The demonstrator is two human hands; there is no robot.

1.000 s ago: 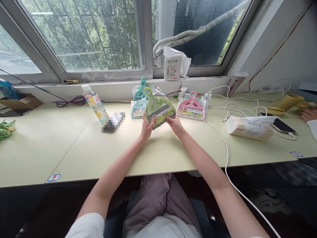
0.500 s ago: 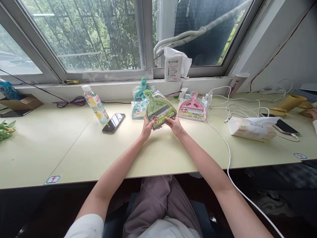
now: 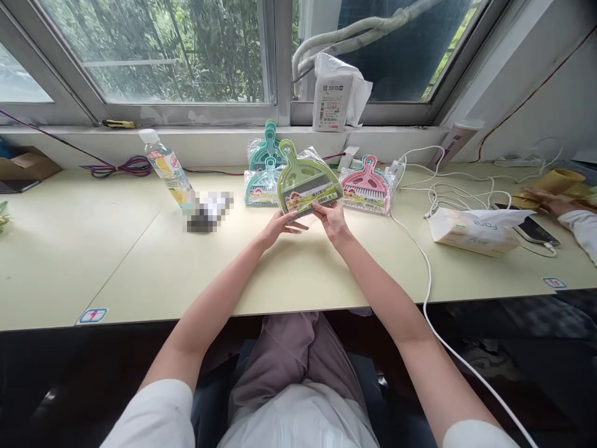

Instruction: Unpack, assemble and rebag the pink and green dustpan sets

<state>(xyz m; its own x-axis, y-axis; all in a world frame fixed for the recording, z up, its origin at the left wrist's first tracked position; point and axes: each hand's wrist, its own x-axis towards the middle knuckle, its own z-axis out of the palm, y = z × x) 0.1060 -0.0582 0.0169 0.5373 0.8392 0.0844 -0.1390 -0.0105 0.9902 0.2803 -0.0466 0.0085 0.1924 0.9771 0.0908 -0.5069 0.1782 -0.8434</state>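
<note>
A green dustpan-and-brush set [image 3: 305,177] in clear wrapping is held up above the table, its handle pointing up and left. My right hand [image 3: 333,221] grips its lower right edge, thumb on the printed label. At the lower left corner, my left hand [image 3: 276,230] has its fingers stretched out below the set, with the thumb near or against its edge. Behind it to the left are teal dustpan sets [image 3: 262,183], partly covered by the green one. Just right of it lies a wrapped pink dustpan set [image 3: 368,186].
On the left stand a drink bottle [image 3: 170,171] and a pixelated phone [image 3: 208,211]. White cables [image 3: 459,193] and a tissue pack [image 3: 480,233] lie on the right. A boxed item [image 3: 332,102] sits on the sill. Another person's hand [image 3: 550,200] touches a yellowish-brown object [image 3: 562,182].
My left hand's fingers have loosened and straightened at the green set's lower corner, while my right hand keeps its grip. The view has tilted down slightly. The other person's hand has come further into view.
</note>
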